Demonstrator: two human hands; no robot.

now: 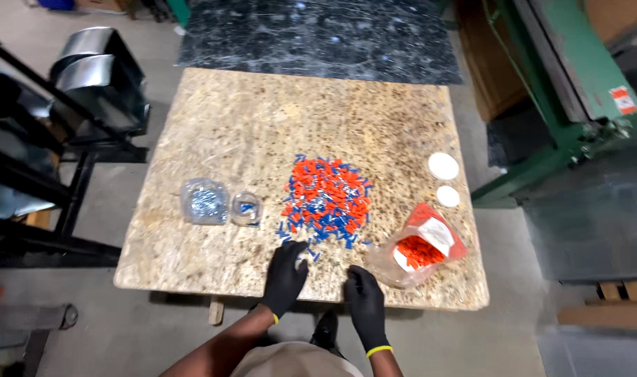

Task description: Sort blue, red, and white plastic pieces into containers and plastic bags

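Both black-gloved hands, left and right, rest apart, flat and holding nothing, at the near edge of the speckled stone tabletop, just short of the spread-out heap of small orange and blue plastic pieces, within easy reach.

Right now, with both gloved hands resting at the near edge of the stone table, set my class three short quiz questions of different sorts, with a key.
1. True or false: the pile of small orange and blue plastic pieces lies mid-table.
2. Which hand touches the pile's near edge? A left black-gloved hand; B right black-gloved hand.
3. Fill in: the clear plastic jar lying on its side holds ___ pieces.

Key: 1 true; 2 A; 3 orange.

Also there: two white round lids, two clear containers, speckled stone tabletop.
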